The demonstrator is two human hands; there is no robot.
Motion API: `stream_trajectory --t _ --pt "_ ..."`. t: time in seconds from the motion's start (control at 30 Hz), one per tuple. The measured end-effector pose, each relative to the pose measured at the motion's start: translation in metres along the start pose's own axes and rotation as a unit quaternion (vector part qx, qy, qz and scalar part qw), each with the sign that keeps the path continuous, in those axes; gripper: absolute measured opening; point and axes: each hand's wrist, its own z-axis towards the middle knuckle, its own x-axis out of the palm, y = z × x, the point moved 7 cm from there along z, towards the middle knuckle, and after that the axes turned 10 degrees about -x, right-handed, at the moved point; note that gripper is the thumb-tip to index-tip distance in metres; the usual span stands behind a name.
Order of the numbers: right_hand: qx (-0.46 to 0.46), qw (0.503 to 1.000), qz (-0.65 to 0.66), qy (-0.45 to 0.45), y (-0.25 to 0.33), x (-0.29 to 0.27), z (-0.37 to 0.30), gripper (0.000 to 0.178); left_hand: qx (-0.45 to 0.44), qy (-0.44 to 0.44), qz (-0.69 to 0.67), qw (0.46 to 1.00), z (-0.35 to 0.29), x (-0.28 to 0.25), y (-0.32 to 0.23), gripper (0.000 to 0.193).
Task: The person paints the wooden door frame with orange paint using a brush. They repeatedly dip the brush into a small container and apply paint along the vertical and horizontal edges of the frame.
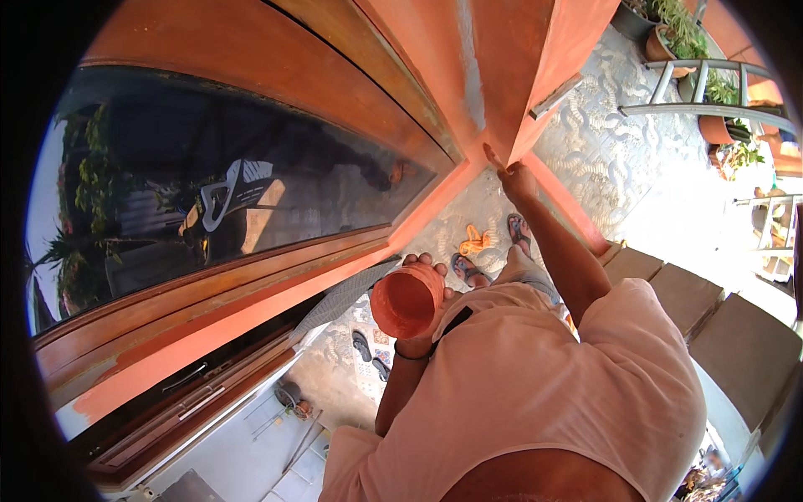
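My left hand point(425, 261) is wrapped round an orange-red paint cup point(407, 299) in front of my body. Paint coats the cup's inside, and its mouth faces up. My right arm stretches far forward, low toward an orange wall corner point(502, 100). The fingers of my right hand point(518, 182) are closed at the foot of that corner. A thin reddish-brown shape sticks out ahead of them against the wall; I cannot make out whether it is a brush or a finger. Higher up the corner runs a bare grey strip point(470, 67).
A wood-framed dark window point(242, 192) fills the left. An orange cloth point(474, 241) lies on the patterned floor by my sandalled feet. Grey sandals point(361, 345) lie below the window. Metal ladders point(703, 109) and potted plants point(719, 88) stand right, beyond brown slabs point(669, 289).
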Motion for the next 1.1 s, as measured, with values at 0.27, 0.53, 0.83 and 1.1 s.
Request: stream_trajectory --t 0.27,0.53,0.83,1.1 --pt "0.164 0.968 0.118 0.151 -0.014 0.047 -0.003 0.057 0.010 -0.052 -0.009 0.999 -0.028 -0.016 -0.007 0.057" --pt "0.121 0.955 0.272 0.003 -0.008 0.050 0.054 0.040 -0.018 -0.077 0.003 0.997 -0.019 -0.010 -0.012 0.056" --pt "-0.020 0.937 0.348 -0.009 0.042 -0.024 -0.036 0.035 -0.042 -0.074 -0.011 0.996 -0.009 -0.016 -0.009 0.056" --pt "0.020 0.991 0.111 -0.074 -0.033 0.038 0.041 0.029 -0.066 -0.082 -0.027 0.994 0.006 0.007 0.004 0.054"
